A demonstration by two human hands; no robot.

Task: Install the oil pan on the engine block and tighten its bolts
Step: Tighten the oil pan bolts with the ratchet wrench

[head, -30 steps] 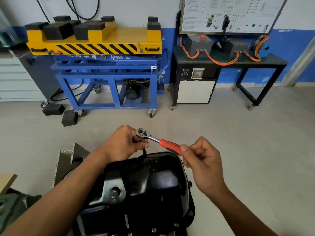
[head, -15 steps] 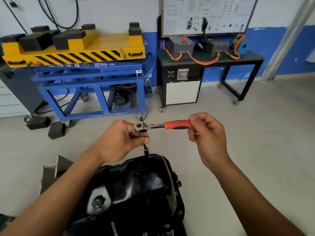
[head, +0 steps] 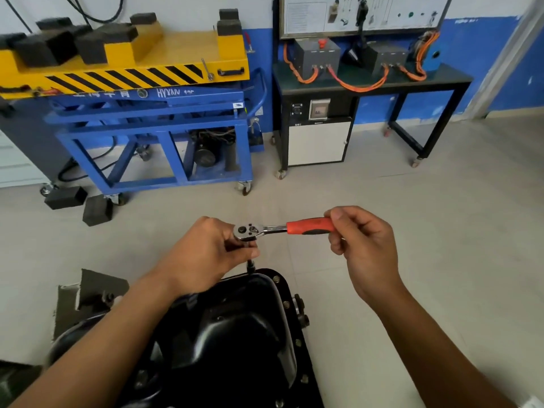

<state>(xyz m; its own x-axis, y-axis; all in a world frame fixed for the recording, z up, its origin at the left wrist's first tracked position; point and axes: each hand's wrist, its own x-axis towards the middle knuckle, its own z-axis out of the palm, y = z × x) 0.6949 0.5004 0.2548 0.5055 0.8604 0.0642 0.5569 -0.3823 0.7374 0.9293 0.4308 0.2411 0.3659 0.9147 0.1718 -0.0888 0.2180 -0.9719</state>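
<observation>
the left hand (head: 206, 256) curls round the extension (head: 250, 265) under the ratchet (head: 282, 229) head; the right hand (head: 363, 245) pinches its red handle. the extension's tip meets the far rim of the black oil pan (head: 250, 325), bottom centre. pale floor (head: 426, 207) beyond; a blue lift cart (head: 153, 128) and a black bench (head: 426, 83) stand by the wall (head: 485, 48).

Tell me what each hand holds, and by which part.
Both hold the ratchet: right hand grips the red handle's end; left hand pinches the extension bar under its head.

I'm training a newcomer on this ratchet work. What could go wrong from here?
The right hand pinches only the end of the red ratchet handle, so it may slip under load. The extension, steadied by the left hand, could tilt off the bolt at the oil pan's far rim.
</observation>
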